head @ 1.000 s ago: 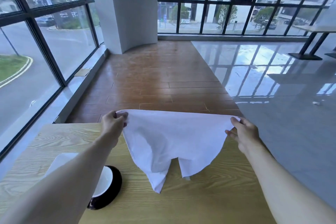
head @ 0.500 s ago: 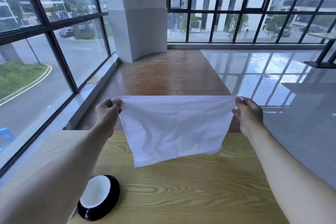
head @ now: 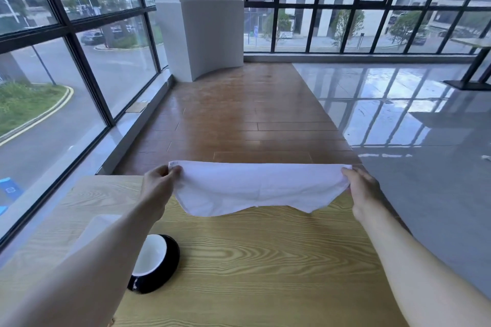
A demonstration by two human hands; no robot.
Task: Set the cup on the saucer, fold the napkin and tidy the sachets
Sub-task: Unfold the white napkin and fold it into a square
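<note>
A white cloth napkin (head: pixel 259 187) hangs stretched over the far part of the wooden table (head: pixel 265 260). My left hand (head: pixel 159 180) pinches its top left corner and my right hand (head: pixel 362 190) pinches its top right corner. The lower edge billows toward me, just above the tabletop. A black cup with a white inside (head: pixel 156 263) stands near the table's left side, partly hidden by my left forearm. A pale white sheet (head: pixel 90 231) lies left of the cup, mostly behind my arm. No saucer or sachets are in view.
The table's far edge lies under the napkin, with wooden and glossy tiled floor beyond. Tall windows run along the left and back, and a white pillar (head: pixel 210 21) stands between them. Another table's dark base (head: pixel 470 82) is at far right.
Both hands have lifted the napkin and pulled it taut between the corners. Its hanging part, long and drooping before, has swung up toward me and looks much shorter.
</note>
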